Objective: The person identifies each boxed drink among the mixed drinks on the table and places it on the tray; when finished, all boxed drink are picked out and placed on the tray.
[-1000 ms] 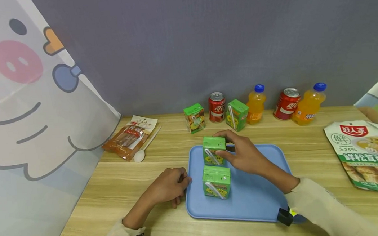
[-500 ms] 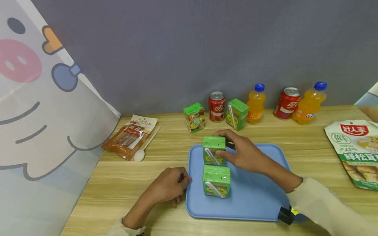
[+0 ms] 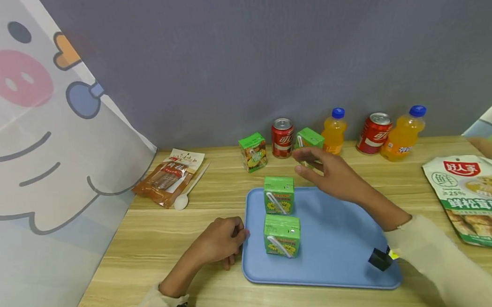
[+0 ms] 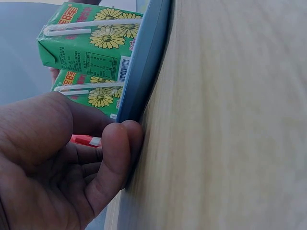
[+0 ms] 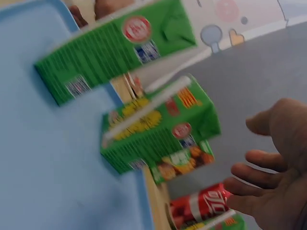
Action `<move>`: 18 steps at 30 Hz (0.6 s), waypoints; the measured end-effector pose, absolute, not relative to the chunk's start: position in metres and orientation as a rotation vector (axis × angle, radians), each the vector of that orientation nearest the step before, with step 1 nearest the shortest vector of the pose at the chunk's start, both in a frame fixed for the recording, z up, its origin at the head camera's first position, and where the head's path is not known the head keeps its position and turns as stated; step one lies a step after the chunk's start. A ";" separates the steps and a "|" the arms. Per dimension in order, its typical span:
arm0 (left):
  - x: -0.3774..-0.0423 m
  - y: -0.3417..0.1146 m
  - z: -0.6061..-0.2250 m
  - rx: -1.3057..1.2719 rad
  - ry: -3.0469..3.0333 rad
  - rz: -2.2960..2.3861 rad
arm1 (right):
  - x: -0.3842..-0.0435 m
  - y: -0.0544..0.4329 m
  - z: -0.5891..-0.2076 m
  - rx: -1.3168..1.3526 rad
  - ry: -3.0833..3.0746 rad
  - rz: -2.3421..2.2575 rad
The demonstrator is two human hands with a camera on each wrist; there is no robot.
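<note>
Two green drink cartons with straws, a farther carton [image 3: 279, 196] and a nearer carton [image 3: 282, 236], stand upright on the left part of a blue tray [image 3: 332, 256]. At the tray's left edge, my left hand [image 3: 219, 242] pinches the rim between thumb and finger, as the left wrist view [image 4: 112, 143] shows. My right hand [image 3: 332, 174] is above the tray's far edge, holding nothing, its fingers spread in the right wrist view. It partly hides another green carton [image 3: 310, 139] at the back of the table.
A row along the back holds a fruit-pictured carton [image 3: 253, 153], a red can [image 3: 282, 138], an orange soda bottle [image 3: 333, 131], a second can [image 3: 374, 134] and a second bottle [image 3: 403, 134]. A snack packet [image 3: 167, 179] and white spoon [image 3: 182, 202] lie left; a large pouch [image 3: 479, 200] lies right.
My right hand has let go of the farther carton on the tray and moved back and to the right, toward the carton in the back row. The left hand stays at the rim.
</note>
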State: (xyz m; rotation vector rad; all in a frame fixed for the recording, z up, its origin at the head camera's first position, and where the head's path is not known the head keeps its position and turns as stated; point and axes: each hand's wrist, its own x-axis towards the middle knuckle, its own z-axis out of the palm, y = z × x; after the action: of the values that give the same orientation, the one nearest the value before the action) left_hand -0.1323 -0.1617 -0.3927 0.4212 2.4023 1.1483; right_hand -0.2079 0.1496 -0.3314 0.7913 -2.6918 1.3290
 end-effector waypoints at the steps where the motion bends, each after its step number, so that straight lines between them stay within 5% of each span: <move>1: -0.132 -0.162 -0.393 0.421 2.402 1.149 | -0.211 0.152 -0.330 0.752 -2.679 1.309; 18: -0.132 -0.162 -0.393 0.429 2.399 1.167 | -0.257 0.178 -0.340 0.344 -2.590 1.234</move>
State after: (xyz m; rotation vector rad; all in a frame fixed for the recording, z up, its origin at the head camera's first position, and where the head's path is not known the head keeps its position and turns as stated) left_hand -0.1316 -0.1622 -0.3933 0.4289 2.3994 1.1674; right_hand -0.2568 0.1783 -0.3401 0.3437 -2.5902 1.2340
